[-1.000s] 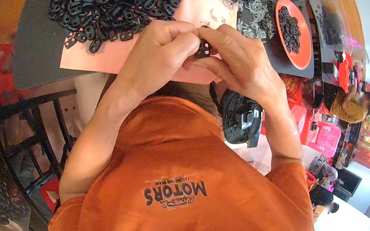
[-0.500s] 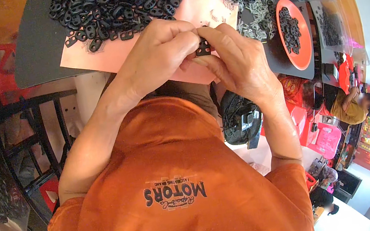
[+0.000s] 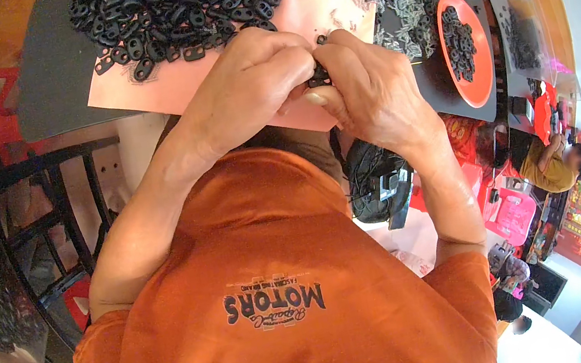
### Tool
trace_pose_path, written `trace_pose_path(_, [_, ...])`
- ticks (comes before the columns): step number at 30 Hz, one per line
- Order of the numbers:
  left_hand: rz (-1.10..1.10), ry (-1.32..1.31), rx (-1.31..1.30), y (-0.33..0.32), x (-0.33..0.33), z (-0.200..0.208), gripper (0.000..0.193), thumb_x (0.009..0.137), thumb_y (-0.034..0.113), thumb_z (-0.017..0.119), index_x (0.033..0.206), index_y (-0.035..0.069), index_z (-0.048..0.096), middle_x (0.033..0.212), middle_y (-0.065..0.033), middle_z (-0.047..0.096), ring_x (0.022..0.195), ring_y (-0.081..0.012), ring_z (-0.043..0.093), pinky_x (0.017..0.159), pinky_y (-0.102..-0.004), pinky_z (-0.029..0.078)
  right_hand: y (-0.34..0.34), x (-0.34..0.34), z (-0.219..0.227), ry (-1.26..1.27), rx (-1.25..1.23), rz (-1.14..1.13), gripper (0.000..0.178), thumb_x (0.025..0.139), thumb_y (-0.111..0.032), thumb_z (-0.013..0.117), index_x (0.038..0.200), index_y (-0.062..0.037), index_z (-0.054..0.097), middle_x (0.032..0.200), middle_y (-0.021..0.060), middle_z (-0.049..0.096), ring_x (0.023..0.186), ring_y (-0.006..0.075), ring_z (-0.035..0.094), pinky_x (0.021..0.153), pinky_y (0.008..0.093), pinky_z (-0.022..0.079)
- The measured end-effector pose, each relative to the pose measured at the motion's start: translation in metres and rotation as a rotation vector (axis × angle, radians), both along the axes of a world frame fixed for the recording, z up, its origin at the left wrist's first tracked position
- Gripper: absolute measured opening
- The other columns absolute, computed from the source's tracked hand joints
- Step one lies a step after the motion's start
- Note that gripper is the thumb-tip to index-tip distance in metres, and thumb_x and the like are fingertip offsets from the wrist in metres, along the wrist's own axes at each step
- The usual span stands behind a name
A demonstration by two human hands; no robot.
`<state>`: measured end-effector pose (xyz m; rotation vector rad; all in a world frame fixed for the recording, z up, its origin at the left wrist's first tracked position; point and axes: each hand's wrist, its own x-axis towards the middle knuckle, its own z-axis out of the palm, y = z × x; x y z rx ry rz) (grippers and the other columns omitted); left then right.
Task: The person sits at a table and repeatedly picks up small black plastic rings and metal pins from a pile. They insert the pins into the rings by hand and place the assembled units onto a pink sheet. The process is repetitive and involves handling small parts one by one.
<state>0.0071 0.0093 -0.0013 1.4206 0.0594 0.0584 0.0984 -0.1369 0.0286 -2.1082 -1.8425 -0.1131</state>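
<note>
"What's nearest?"
"An orange shirt, then the two hands, nearly together."
"And the grip?"
"The right hand is closed, thumb and finger pinching a small black piece. The left hand is curled close beside it; its fingertips are hidden, so I can't tell what it holds."
"Where's the piece?"
"Between the hands, over a pink sheet on the dark table."
"Past that?"
"A heap of black two-holed parts, clear bits to its right, and a red plate of black parts."
"Farthest?"
"A person in a mustard top, off right."
</note>
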Motion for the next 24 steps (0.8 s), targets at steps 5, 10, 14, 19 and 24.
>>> trace_pose_path(5, [0.034, -0.117, 0.101, -0.001, 0.003, -0.005, 0.027, 0.074, 0.013, 0.042, 0.055, -0.003, 0.031, 0.049, -0.007, 0.028, 0.046, -0.0099, 0.025, 0.044, -0.0336, 0.023, 0.006, 0.001, 0.004, 0.055, -0.052, 0.026, 0.034, 0.076, -0.032, 0.063, 0.079, -0.0013, 0.048, 0.064, 0.0104, 0.048, 0.055, 0.0287, 0.056, 0.046, 0.0368, 0.046])
trace_pose_path(10, [0.059, -0.13, 0.129, -0.003, 0.005, -0.009, 0.028, 0.072, 0.012, 0.043, 0.054, -0.003, 0.029, 0.048, -0.0055, 0.022, 0.045, -0.0097, 0.022, 0.042, -0.0335, 0.02, 0.002, 0.005, -0.005, 0.118, -0.063, 0.049, 0.034, 0.079, -0.032, 0.061, 0.076, -0.0018, 0.046, 0.061, 0.0118, 0.047, 0.052, 0.0308, 0.054, 0.044, 0.0391, 0.043])
trace_pose_path(14, [0.046, -0.22, 0.225, -0.001, 0.006, -0.011, 0.028, 0.072, 0.012, 0.044, 0.053, -0.003, 0.03, 0.048, -0.0042, 0.022, 0.045, -0.0081, 0.023, 0.041, -0.0327, 0.02, 0.002, 0.004, -0.007, 0.151, -0.049, 0.053, 0.03, 0.081, -0.029, 0.059, 0.077, -0.0019, 0.045, 0.062, 0.0125, 0.047, 0.052, 0.0324, 0.053, 0.044, 0.0408, 0.042])
trace_pose_path(19, [0.029, -0.082, 0.103, -0.004, 0.005, -0.004, 0.028, 0.072, 0.012, 0.043, 0.051, -0.003, 0.033, 0.046, -0.0022, 0.026, 0.044, -0.0065, 0.026, 0.04, -0.03, 0.022, 0.0, 0.005, -0.013, 0.179, -0.021, 0.078, 0.028, 0.081, -0.026, 0.058, 0.078, -0.0021, 0.046, 0.063, 0.0128, 0.048, 0.054, 0.0331, 0.053, 0.045, 0.0409, 0.043])
trace_pose_path(24, [0.011, -0.041, 0.058, -0.001, 0.002, -0.007, 0.029, 0.073, 0.013, 0.043, 0.048, 0.001, 0.036, 0.047, 0.0022, 0.031, 0.045, -0.0045, 0.029, 0.04, -0.0274, 0.023, 0.001, 0.002, -0.01, 0.197, -0.007, 0.05, 0.029, 0.08, -0.028, 0.06, 0.079, -0.0033, 0.046, 0.067, 0.013, 0.05, 0.056, 0.0326, 0.055, 0.047, 0.0408, 0.044])
